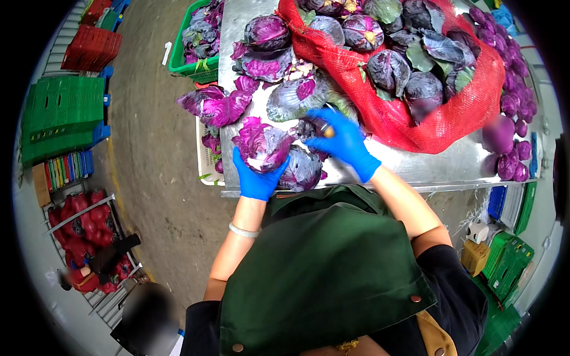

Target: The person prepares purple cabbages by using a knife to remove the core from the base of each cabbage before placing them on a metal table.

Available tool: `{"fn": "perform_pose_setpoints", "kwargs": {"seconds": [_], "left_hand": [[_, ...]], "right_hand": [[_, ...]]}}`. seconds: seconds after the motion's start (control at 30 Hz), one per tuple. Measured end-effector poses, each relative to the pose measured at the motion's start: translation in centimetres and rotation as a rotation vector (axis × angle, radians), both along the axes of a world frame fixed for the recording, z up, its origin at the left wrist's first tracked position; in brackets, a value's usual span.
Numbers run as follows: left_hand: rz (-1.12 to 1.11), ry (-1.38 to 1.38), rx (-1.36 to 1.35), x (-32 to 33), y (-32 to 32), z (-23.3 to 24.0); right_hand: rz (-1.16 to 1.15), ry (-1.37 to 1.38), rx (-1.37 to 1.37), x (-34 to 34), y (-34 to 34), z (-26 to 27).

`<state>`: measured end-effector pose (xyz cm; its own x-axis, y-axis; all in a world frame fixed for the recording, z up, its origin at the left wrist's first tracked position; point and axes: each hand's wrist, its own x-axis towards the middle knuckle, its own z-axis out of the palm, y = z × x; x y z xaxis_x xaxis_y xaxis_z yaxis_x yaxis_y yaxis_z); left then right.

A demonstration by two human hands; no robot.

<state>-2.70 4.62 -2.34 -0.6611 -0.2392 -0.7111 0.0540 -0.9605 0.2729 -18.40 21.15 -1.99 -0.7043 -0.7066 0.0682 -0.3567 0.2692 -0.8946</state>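
My left hand (259, 180), in a blue glove, cups a partly peeled red cabbage (262, 144) from below at the table's near edge. Some of its outer leaves stand loose. To its right, my right hand (340, 138), also gloved, grips what looks like a small knife (328, 131); only a yellowish part shows clearly, and motion blurs the fingers. Beneath and beside that hand lie dark outer leaves (303, 169). Further up are a large loose leaf (296, 98), trimmings, and another red cabbage (267, 32).
A red mesh sack (427, 135) full of untrimmed cabbages lies on the metal table (401, 167). Peeled purple heads (507, 164) line the right edge. A green crate (193, 69) and a white crate (207, 167) of leaves stand left. A person (87, 280) is beside red sacks.
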Motion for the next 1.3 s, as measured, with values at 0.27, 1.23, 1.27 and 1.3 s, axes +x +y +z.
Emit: {"fn": "perform_pose_setpoints", "kwargs": {"seconds": [0.27,1.23,1.27,1.3], "left_hand": [[-0.116,-0.276,-0.248,4.1,1.7,-2.7],[-0.831,-0.447,-1.801,-2.7,3.3,-0.3],[-0.771,-0.411,-1.821,-2.2,3.4,-0.5],[-0.708,-0.379,-1.839,-1.5,3.1,-1.4]], "right_hand": [[0.228,-0.173,0.093,2.3,-3.5,-3.5],[-0.04,0.145,0.351,-3.8,-3.8,-4.5],[-0.019,-0.053,0.271,-4.2,-3.7,-4.6],[0.006,-0.088,0.278,-4.0,-4.2,-4.0]]}}
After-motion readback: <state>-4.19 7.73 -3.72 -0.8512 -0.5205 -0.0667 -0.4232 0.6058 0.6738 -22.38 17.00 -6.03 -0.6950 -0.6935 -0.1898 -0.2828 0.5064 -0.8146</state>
